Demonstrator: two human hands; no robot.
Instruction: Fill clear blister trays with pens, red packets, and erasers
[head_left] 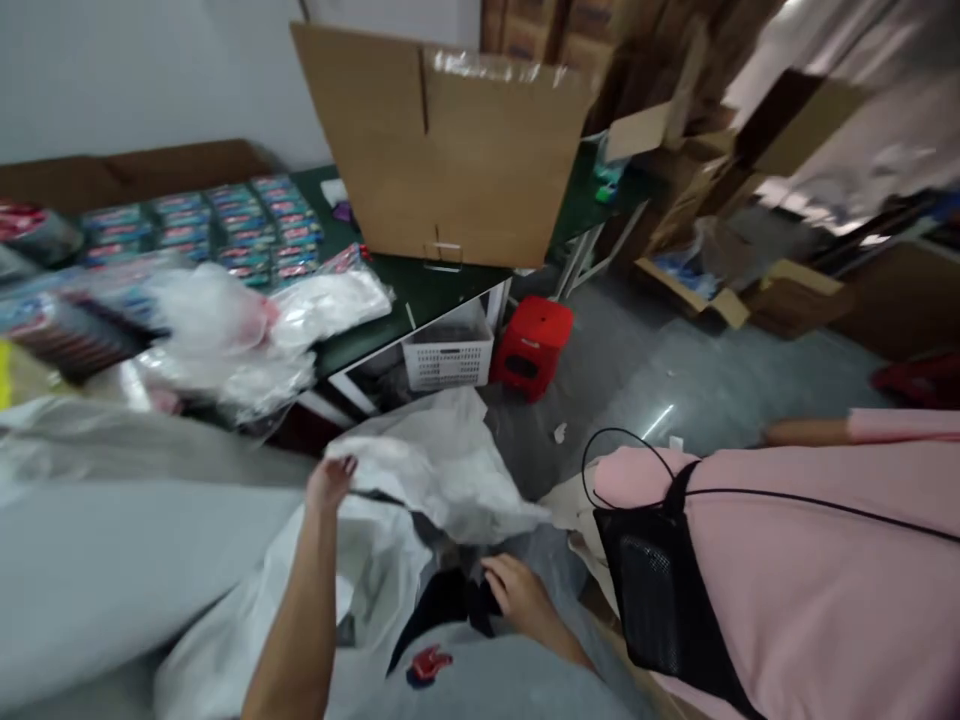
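A large white plastic sack (450,465) gapes in front of my body, its sides crumpled. The fingers of my left hand (330,482) are closed on its raised upper edge at the left. Lower and to the right, my right hand (517,592) has its fingers curled near the sack's near side, by dark cloth at my waist; what they hold, if anything, is hidden. Another pale plastic bag (379,545) lies open below my left hand, its contents too blurred to name.
A green table (427,300) carries rows of small packs (244,225), clear plastic bags (225,320) and an upright cardboard sheet (472,160). Below stand a white basket (450,362) and red stool (532,345). A person in pink (817,560) is close on the right.
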